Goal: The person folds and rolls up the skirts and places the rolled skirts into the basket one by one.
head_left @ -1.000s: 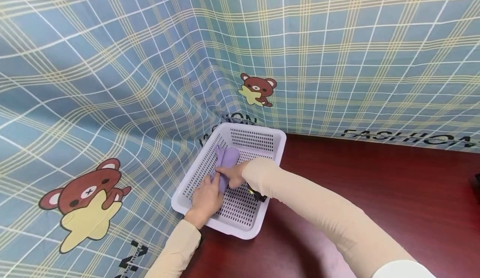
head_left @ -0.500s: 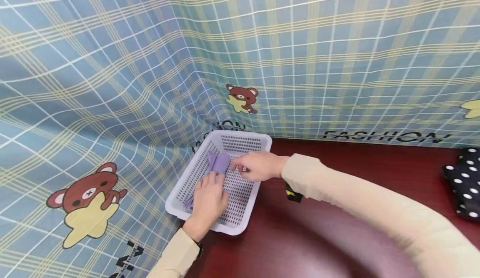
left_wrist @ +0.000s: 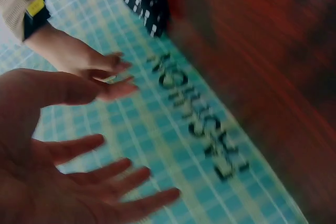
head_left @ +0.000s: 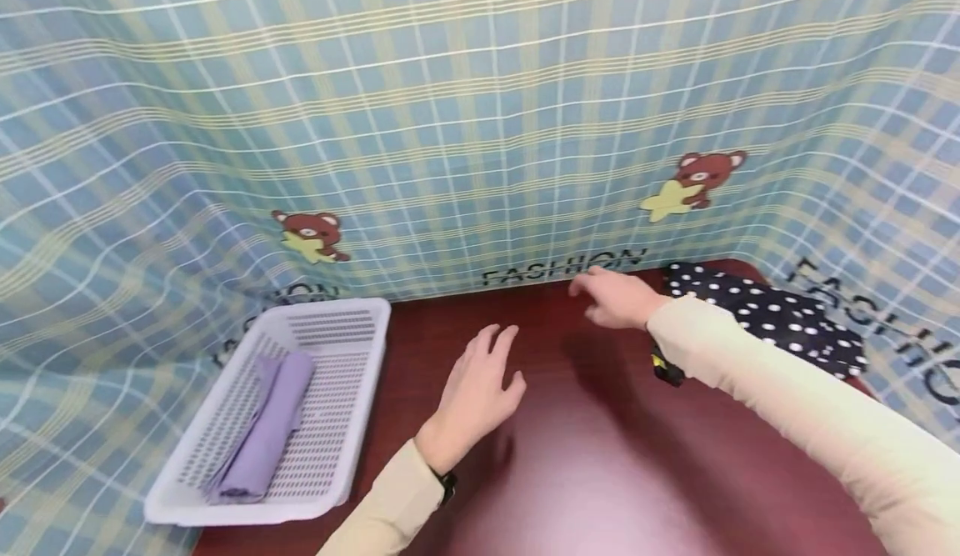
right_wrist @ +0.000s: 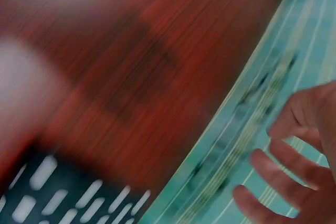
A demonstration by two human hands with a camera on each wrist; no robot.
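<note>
Two hands are seen above the dark red table (head_left: 600, 473), and nothing is held in either. The right hand (head_left: 615, 298) is stretched toward the black polka-dot cloth (head_left: 765, 318), just beside it, with fingers loosely spread; the cloth lies in the table's far right corner against the checked curtain (head_left: 480, 122). The left hand (head_left: 480, 389) is held flat over the middle of the table, fingers straight and apart, between the polka-dot cloth and the white basket (head_left: 341, 464). A folded purple cloth (head_left: 266, 431) is laid inside that basket, well apart from the polka-dot cloth, at the table's left edge. Bare table is left around both hands; the curtain closes it in behind and at both sides.
</note>
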